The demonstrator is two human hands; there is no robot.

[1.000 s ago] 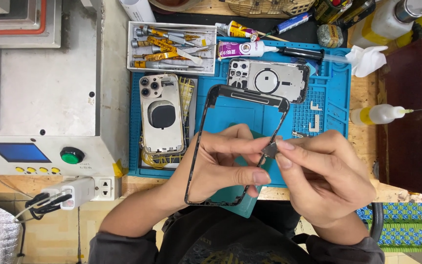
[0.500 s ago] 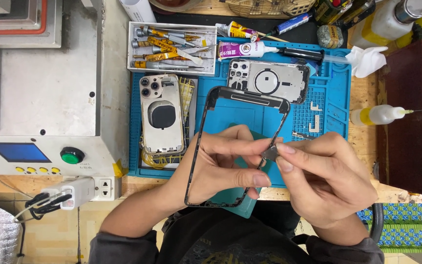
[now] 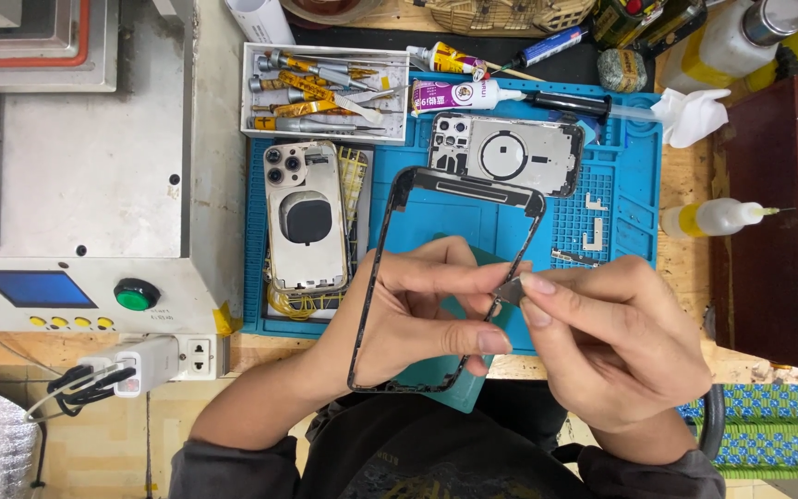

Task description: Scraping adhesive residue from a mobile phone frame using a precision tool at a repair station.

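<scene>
Over the near edge of the worktop point(image 3: 685, 176), I see my left hand point(image 3: 417, 319) gripping a black phone frame point(image 3: 445, 277), an empty rectangular band tilted so its top end points toward the far side and its lower end hangs past the near edge of the blue work mat point(image 3: 621, 231). My left fingers reach through the frame's opening and pinch its right rail, thumb below. My right hand point(image 3: 616, 346) is closed on a small grey flat piece point(image 3: 513, 291), thumb and forefinger pinching it right against that same right rail, touching the frame beside my left fingertips. Under the frame's lower end lies a teal card point(image 3: 445, 383), partly hidden. On the mat's left part rests a silver phone back housing point(image 3: 305, 217) with its camera cluster toward the far side and a dark square patch at its middle, lying on a sheet of yellow mesh point(image 3: 353, 185). At the mat's far edge sits a second housing plate point(image 3: 510, 152), grey with a round ring. Beyond the mat's far left corner stands a white tool tray point(image 3: 325, 92) of tweezers and drivers, with a glue tube point(image 3: 459, 95) just beside it. Along the worktop's right side lies a small squeeze bottle point(image 3: 713, 218) with a needle tip, near a dark red box point(image 3: 778, 212). At the left stands a grey machine point(image 3: 76, 166) with a green button.
</scene>
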